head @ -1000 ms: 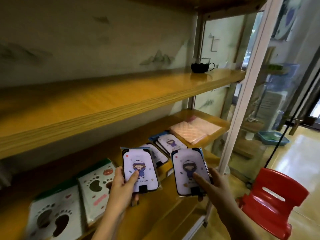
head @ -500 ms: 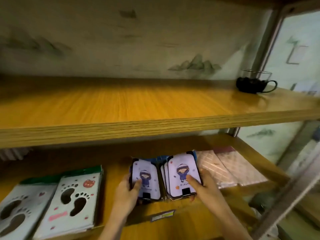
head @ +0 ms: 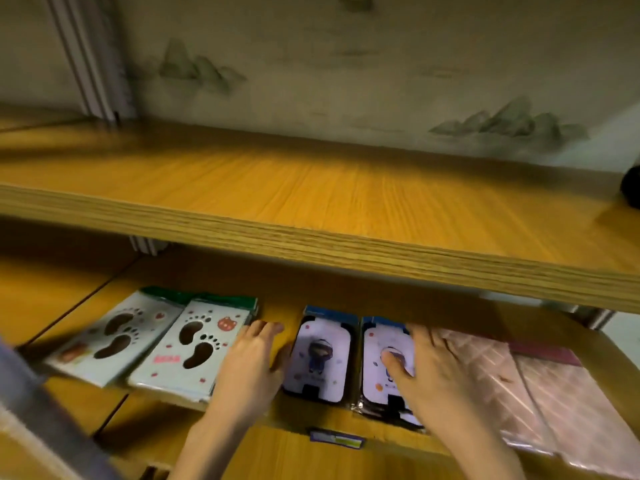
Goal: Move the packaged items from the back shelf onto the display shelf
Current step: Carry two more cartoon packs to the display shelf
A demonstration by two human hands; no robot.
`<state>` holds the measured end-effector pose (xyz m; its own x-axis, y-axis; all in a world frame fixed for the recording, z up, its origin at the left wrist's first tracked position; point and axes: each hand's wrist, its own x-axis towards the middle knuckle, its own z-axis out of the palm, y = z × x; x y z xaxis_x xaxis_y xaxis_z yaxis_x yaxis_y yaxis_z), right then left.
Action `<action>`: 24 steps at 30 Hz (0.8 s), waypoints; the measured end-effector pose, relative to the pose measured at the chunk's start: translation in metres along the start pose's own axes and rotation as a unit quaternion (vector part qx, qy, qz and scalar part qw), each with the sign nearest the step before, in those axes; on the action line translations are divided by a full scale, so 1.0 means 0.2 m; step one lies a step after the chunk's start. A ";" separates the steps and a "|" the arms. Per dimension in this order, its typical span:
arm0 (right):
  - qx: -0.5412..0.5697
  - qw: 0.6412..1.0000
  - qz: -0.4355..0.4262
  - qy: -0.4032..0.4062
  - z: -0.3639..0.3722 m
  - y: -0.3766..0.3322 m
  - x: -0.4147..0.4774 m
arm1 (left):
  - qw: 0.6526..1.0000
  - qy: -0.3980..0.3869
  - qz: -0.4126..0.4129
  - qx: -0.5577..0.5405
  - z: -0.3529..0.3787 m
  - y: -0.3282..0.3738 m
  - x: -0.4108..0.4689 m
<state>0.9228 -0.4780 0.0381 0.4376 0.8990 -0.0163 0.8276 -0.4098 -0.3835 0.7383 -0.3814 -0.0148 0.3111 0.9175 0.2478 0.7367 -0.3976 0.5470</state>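
Note:
Two cartoon-figure packages lie flat side by side on the lower wooden shelf [head: 282, 311]. The left package [head: 320, 358] lies free; my left hand [head: 249, 365] rests palm down just left of it, fingers spread, thumb near its edge. The right package [head: 379, 362] tops a small stack in clear wrap. My right hand [head: 436, 372] lies flat over its right half with the thumb on the printed face. That hand hides the package's right edge.
Two white footprint packs [head: 114, 341] [head: 197, 344] lie left of my left hand. Pink wrapped packs [head: 554, 386] lie at the right. The upper wooden shelf [head: 311, 202] overhangs closely, with a dark cup [head: 632, 188] at its right end. A price label [head: 336, 439] sits on the shelf's front edge.
Both packages went from held upright in front of the shelf to lying flat on the lower shelf. My left hand has come off its package. The view swung left and down.

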 end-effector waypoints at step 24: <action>0.031 0.853 -0.498 -0.153 0.62 -1.62 -0.40 | 0.944 0.224 -0.209 0.123 -1.11 -1.10 -0.81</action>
<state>0.5771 -0.3979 0.0494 -0.5925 0.7981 0.1093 0.7106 0.5817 -0.3958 0.3920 -0.4454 0.0029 -0.2821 0.8744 0.3948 0.8729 0.0632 0.4837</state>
